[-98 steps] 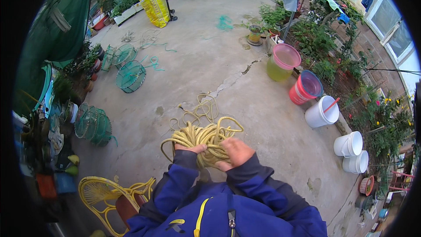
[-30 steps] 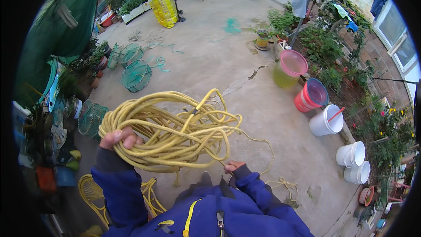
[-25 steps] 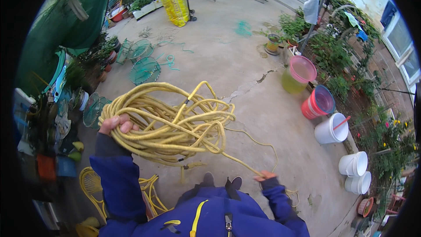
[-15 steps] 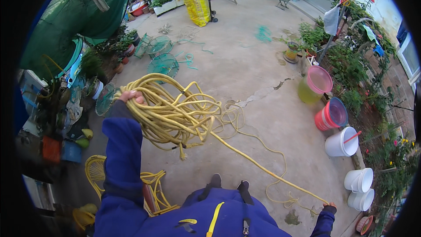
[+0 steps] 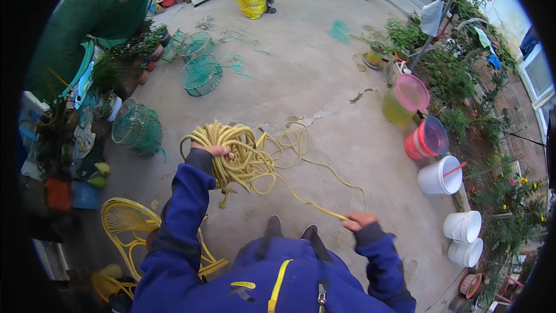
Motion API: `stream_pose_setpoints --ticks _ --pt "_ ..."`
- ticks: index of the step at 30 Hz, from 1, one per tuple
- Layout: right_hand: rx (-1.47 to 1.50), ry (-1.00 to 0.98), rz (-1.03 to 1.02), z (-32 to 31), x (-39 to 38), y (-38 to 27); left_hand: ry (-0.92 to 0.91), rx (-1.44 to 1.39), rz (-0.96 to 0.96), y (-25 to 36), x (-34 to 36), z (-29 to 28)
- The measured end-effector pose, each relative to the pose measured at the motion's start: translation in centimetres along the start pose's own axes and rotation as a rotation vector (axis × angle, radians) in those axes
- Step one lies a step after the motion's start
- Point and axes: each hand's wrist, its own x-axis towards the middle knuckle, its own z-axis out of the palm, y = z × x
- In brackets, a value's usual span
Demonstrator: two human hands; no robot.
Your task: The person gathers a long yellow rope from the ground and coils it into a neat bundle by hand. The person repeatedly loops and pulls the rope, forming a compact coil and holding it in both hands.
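A thick coil of yellow rope [image 5: 240,159] hangs from my left hand [image 5: 215,150], whose fingers are wrapped round its loops. From the coil one strand runs down and right to my right hand [image 5: 359,221], which is closed on it. Beyond the coil, looser turns of the same yellow line lie on the concrete and trail off in a curve past my right hand. A short frayed end dangles beneath the coil. The coil hides part of my left hand's fingertips.
A yellow chair [image 5: 130,226] stands by my left elbow. Green net traps [image 5: 201,75] lie ahead on the left, with more netting [image 5: 138,127] nearer. Along the right stand a pink-rimmed tub [image 5: 405,101], a red bucket [image 5: 427,139] and white buckets [image 5: 440,175] beside a planted bed.
My right hand has come inward and up from the lower right, still on the strand. My left hand has lowered and moved right with the coil, which looks more bunched.
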Motion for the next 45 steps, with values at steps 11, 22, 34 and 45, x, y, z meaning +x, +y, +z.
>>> stream_pose_setpoints --ticks 11,22,34,45 --pt "0.003 0.118 -0.113 6.8 13.7 -5.4 -0.393 -0.157 0.061 -6.4 -3.1 10.1" --pt "-0.1 0.087 -0.003 3.2 9.3 -2.3 -0.586 -0.169 -0.177 -5.7 -3.4 13.6" --pt "-0.523 0.538 0.685 -21.1 -24.1 22.5 -0.032 -0.409 -0.03 -3.3 0.1 -6.6" --pt "-0.402 0.343 0.913 -14.0 -23.2 21.3 0.08 0.052 -0.253 -6.6 4.7 -15.8"
